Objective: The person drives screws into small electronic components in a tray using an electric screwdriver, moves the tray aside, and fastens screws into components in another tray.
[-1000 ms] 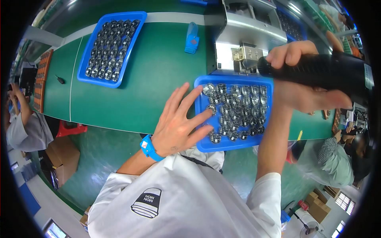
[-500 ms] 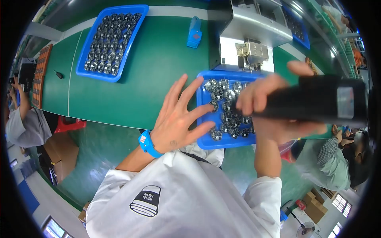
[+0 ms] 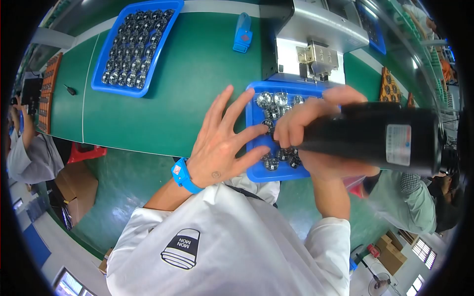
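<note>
Steady the blue plastic tray (image 3: 284,174) of clear round parts (image 3: 271,164), right of frame centre, with your spread, empty left hand (image 3: 220,140), and level the black cylindrical tool (image 3: 365,133), your right hand (image 3: 307,117) wrapped around it.

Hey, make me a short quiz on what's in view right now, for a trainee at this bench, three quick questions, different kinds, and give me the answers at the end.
1. What is in the right hand's grip?
2. True or false: the blue wristband is worn on the right arm.
3. Fill in the blank: the loose item lying between the tray on the left and the metal machine is coloured ____.

Key:
1. A black handheld tool.
2. False; the blue wristband is on the left arm.
3. Blue.
</note>
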A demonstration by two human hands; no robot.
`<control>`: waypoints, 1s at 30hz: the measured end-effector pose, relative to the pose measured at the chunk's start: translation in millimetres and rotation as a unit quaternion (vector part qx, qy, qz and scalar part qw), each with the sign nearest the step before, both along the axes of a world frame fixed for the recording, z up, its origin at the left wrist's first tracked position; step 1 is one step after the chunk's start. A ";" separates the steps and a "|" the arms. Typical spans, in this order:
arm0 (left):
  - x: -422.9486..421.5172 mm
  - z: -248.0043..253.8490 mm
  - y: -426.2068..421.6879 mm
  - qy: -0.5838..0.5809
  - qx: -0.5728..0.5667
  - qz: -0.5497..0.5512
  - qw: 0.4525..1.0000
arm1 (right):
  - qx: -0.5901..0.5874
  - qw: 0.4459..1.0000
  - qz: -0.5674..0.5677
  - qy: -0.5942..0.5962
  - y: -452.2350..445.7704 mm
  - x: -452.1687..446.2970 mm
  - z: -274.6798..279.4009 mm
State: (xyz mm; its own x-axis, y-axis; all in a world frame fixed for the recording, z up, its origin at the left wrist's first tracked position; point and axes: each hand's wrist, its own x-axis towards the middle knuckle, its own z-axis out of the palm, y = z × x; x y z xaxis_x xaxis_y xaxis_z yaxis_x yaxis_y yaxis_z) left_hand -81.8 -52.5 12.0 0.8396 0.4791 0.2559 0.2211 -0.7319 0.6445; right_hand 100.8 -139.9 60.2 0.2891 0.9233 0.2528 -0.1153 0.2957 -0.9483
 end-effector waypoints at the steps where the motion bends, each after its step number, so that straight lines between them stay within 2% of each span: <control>1: 0.0 0.0 0.1 0.000 0.002 0.000 1.000 | -0.001 1.000 -0.002 0.003 0.1 -0.3 -0.3; 17: -0.5 0.8 -1.6 -0.005 0.018 0.007 1.000 | -0.002 0.998 -0.031 0.047 0.4 -9.9 3.3; 19: -0.7 -0.5 -0.4 -0.003 0.022 0.004 1.000 | 0.176 0.979 0.022 0.100 13.3 1.9 -4.6; 21: -1.7 -2.2 -0.8 0.002 0.024 0.000 1.000 | 0.230 0.972 0.007 0.058 21.6 16.4 13.5; 25: -11.1 -9.6 2.2 -0.071 0.015 -0.026 0.997 | 0.283 0.958 0.040 0.001 29.1 49.5 41.7; 27: -16.6 -10.2 5.0 -0.104 0.017 -0.049 0.993 | 0.269 0.954 -0.071 -0.114 24.9 59.2 46.7; 28: -18.1 -9.3 4.8 -0.111 0.041 -0.076 0.990 | 0.279 0.943 -0.081 -0.164 27.0 73.6 43.5; 30: -18.3 -10.2 0.8 -0.124 0.089 -0.116 0.981 | 0.291 0.939 -0.059 -0.173 33.9 86.9 41.5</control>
State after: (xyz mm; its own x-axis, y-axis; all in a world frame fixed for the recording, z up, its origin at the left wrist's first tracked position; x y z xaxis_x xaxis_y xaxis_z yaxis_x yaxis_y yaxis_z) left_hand -100.1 -51.7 1.8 0.8218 0.2120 0.5289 -0.1123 -0.8498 0.5150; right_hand 187.7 -106.0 101.7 0.1876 0.5657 0.8030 0.2362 0.7675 -0.5959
